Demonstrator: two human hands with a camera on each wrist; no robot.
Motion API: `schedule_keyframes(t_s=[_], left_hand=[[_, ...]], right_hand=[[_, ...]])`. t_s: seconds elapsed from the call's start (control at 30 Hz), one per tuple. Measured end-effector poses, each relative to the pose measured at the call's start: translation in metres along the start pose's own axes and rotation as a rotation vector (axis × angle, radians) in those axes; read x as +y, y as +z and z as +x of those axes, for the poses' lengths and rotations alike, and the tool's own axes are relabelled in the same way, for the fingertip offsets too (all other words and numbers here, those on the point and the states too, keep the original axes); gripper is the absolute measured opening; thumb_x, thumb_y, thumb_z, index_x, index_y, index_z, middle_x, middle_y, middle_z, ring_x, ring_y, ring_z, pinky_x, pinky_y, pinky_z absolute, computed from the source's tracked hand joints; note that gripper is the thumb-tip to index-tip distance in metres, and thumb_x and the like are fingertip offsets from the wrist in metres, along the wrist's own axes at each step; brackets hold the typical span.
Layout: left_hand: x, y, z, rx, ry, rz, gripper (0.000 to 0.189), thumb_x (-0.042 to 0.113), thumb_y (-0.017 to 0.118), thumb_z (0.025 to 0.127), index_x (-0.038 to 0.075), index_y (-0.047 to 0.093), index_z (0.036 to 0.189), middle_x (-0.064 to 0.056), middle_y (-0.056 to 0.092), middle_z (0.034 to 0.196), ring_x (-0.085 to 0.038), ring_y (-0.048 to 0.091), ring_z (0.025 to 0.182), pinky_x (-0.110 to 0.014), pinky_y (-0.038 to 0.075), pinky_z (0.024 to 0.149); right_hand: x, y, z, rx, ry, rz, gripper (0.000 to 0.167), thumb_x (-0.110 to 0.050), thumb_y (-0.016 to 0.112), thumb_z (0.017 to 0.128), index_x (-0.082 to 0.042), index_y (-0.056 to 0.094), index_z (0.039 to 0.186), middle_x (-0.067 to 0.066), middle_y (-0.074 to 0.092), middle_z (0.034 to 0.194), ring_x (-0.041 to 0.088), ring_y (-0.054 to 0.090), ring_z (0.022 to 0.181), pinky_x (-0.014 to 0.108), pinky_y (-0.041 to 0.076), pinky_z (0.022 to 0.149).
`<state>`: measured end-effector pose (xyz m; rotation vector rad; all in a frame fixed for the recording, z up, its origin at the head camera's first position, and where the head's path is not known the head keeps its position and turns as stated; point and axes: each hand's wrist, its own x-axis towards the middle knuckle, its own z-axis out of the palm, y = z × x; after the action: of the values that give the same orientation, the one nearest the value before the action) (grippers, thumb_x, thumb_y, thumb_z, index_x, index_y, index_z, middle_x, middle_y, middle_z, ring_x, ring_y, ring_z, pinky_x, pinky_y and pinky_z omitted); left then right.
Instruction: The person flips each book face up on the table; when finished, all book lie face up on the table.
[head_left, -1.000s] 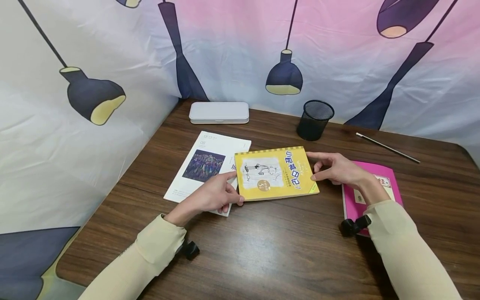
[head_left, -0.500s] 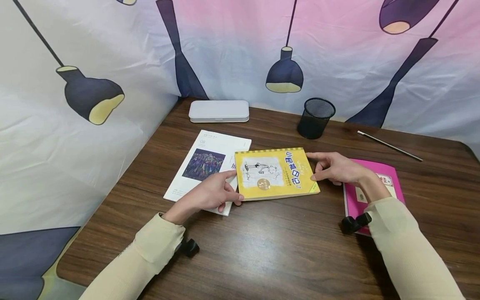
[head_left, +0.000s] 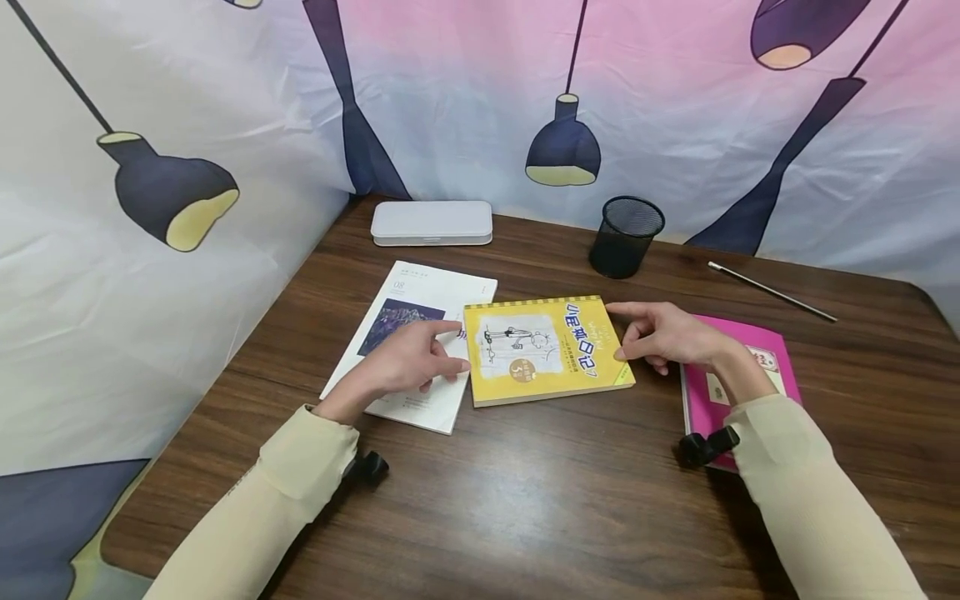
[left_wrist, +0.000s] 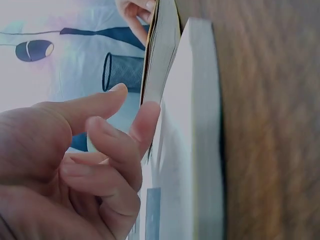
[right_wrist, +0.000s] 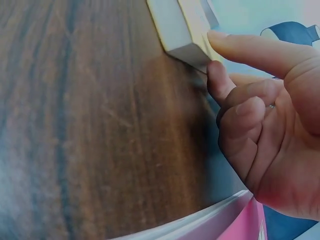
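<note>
A yellow paperback [head_left: 551,350] with a cartoon drawing on its cover lies turned sideways near the middle of the table. Its left end overlaps a white book [head_left: 420,408] with a dark picture. My left hand [head_left: 408,357] is over the white book, index fingertip right at the paperback's left edge. In the left wrist view its thumb stands apart from the pages, the other fingers loosely bent. At the opposite end, my right hand [head_left: 667,335] holds the paperback's right edge with thumb and index finger. Its remaining fingers curl inward in the right wrist view.
A pink book [head_left: 750,333] lies partly under my right wrist. Behind are a white pencil case [head_left: 432,223], a black mesh pen holder [head_left: 627,237] and a pencil [head_left: 772,292]. A curtain [head_left: 465,100] printed with lamps hangs behind the wooden table [head_left: 525,500].
My left thumb has come off the paperback's near left corner, and the left hand has shifted slightly up and away from it. The right hand keeps its place at the right edge.
</note>
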<state>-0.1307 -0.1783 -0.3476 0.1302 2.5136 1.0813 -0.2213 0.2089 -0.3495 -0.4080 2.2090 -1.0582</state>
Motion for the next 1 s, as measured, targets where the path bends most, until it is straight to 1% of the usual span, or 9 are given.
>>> schedule_keyframes(t_s=[0.1, 0.17, 0.3, 0.4, 0.57, 0.7, 0.8, 0.9, 1.0], left_hand=[[-0.001, -0.008, 0.006, 0.022, -0.005, 0.053, 0.069, 0.024, 0.075, 0.099, 0.004, 0.047, 0.158, -0.003, 0.073, 0.081, -0.012, 0.053, 0.05, -0.024, 0.033, 0.049], [-0.002, -0.013, 0.01, 0.031, -0.016, 0.072, 0.065, 0.024, 0.075, 0.099, 0.004, 0.05, 0.156, -0.003, 0.073, 0.08, -0.012, 0.053, 0.052, -0.025, 0.032, 0.05], [-0.004, -0.021, 0.017, 0.029, -0.033, 0.062, 0.064, 0.024, 0.075, 0.099, 0.004, 0.052, 0.155, -0.004, 0.071, 0.079, -0.012, 0.054, 0.054, -0.025, 0.036, 0.053], [-0.005, -0.025, 0.021, 0.021, -0.028, 0.053, 0.064, 0.024, 0.075, 0.099, 0.004, 0.051, 0.155, -0.004, 0.07, 0.079, -0.013, 0.056, 0.056, -0.026, 0.039, 0.056], [-0.007, -0.026, 0.03, 0.016, -0.01, 0.048, 0.061, 0.025, 0.075, 0.099, 0.009, 0.054, 0.154, -0.004, 0.07, 0.079, -0.014, 0.057, 0.058, -0.026, 0.041, 0.058], [-0.009, -0.028, 0.037, 0.012, -0.002, 0.037, 0.057, 0.025, 0.075, 0.1, 0.012, 0.057, 0.153, -0.004, 0.069, 0.079, -0.014, 0.057, 0.058, -0.026, 0.042, 0.059], [-0.01, -0.03, 0.039, 0.019, -0.006, 0.025, 0.058, 0.025, 0.075, 0.099, 0.013, 0.057, 0.153, -0.004, 0.069, 0.08, -0.014, 0.056, 0.058, -0.026, 0.042, 0.059], [-0.011, -0.032, 0.04, 0.024, 0.001, 0.02, 0.06, 0.025, 0.075, 0.099, 0.014, 0.055, 0.155, -0.005, 0.07, 0.082, -0.014, 0.056, 0.058, -0.026, 0.043, 0.059], [-0.01, -0.032, 0.043, 0.026, 0.007, 0.017, 0.06, 0.025, 0.075, 0.1, 0.016, 0.054, 0.156, -0.005, 0.069, 0.082, -0.015, 0.056, 0.059, -0.027, 0.043, 0.062]], right_hand=[[-0.003, -0.001, -0.004, 0.046, -0.01, 0.011, 0.082, -0.017, 0.079, 0.095, -0.01, 0.036, 0.164, 0.01, 0.066, 0.09, 0.018, 0.051, 0.057, 0.03, 0.049, 0.054], [-0.006, -0.003, -0.009, 0.087, -0.028, 0.01, 0.076, -0.018, 0.078, 0.096, -0.011, 0.041, 0.162, 0.012, 0.068, 0.093, 0.019, 0.053, 0.057, 0.032, 0.051, 0.055], [-0.009, -0.006, -0.02, 0.178, -0.058, -0.018, 0.066, -0.022, 0.077, 0.098, -0.013, 0.05, 0.157, 0.016, 0.07, 0.098, 0.022, 0.056, 0.058, 0.035, 0.055, 0.058], [-0.004, -0.006, -0.028, 0.215, -0.062, -0.023, 0.06, -0.023, 0.077, 0.097, -0.013, 0.055, 0.152, 0.016, 0.071, 0.096, 0.022, 0.057, 0.059, 0.035, 0.054, 0.058], [0.009, 0.002, -0.04, 0.227, -0.027, -0.022, 0.056, -0.025, 0.079, 0.096, -0.009, 0.061, 0.146, 0.013, 0.072, 0.091, 0.02, 0.059, 0.061, 0.032, 0.054, 0.06], [0.017, 0.01, -0.048, 0.246, -0.011, -0.044, 0.056, -0.026, 0.08, 0.095, -0.008, 0.062, 0.145, 0.013, 0.075, 0.095, 0.022, 0.064, 0.065, 0.031, 0.057, 0.06], [0.019, 0.015, -0.05, 0.246, 0.003, -0.057, 0.058, -0.028, 0.08, 0.095, -0.009, 0.061, 0.146, 0.012, 0.074, 0.095, 0.023, 0.064, 0.066, 0.031, 0.052, 0.054], [0.019, 0.019, -0.052, 0.234, 0.011, -0.048, 0.059, -0.028, 0.08, 0.094, -0.009, 0.06, 0.146, 0.012, 0.073, 0.093, 0.022, 0.062, 0.064, 0.031, 0.048, 0.05], [0.02, 0.024, -0.052, 0.224, -0.013, -0.03, 0.057, -0.024, 0.081, 0.094, -0.006, 0.061, 0.144, 0.012, 0.072, 0.093, 0.021, 0.061, 0.064, 0.03, 0.049, 0.051]])
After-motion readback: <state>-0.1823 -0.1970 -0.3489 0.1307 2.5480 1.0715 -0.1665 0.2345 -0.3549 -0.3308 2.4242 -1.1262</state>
